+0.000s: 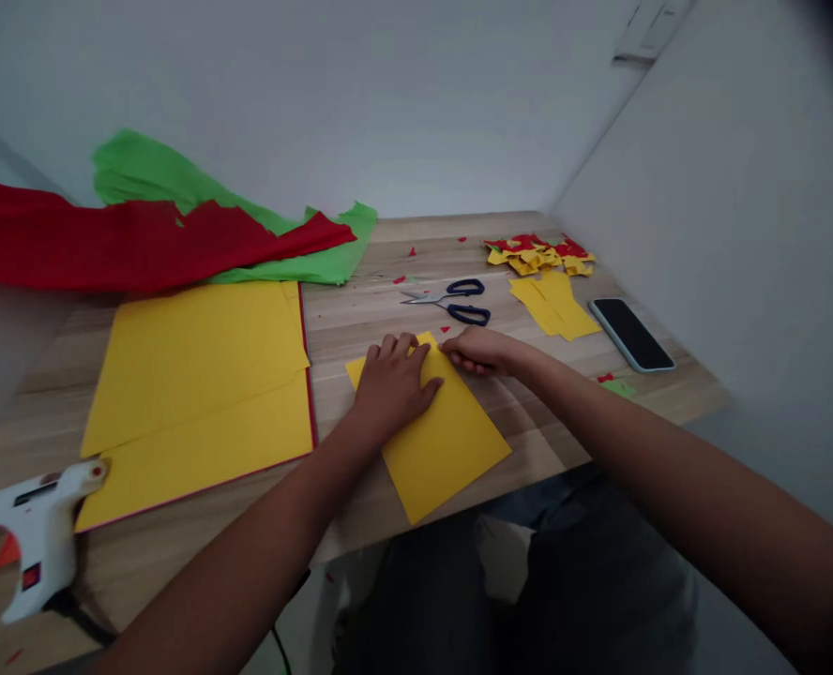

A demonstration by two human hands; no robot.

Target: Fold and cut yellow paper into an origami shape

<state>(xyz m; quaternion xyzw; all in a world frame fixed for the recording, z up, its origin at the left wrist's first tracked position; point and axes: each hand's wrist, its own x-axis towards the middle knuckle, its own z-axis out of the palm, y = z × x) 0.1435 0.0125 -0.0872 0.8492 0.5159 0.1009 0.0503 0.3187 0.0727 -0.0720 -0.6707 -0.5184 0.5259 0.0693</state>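
A sheet of yellow paper lies at an angle on the wooden table, near its front edge. My left hand rests palm down over the upper left part of the sheet, its thumb apart from its fingers. At the sheet's far right edge, my right hand has its fingers curled in a pinch on the paper. The exact spot between those fingertips is hard to make out. Just beyond both hands lies a pair of scissors with dark blue handles, blades parted and pointing left.
Larger yellow sheets lie left, with red crepe paper and green crepe paper behind. A white glue gun sits front left. At right are cut paper scraps, yellow strips and a phone.
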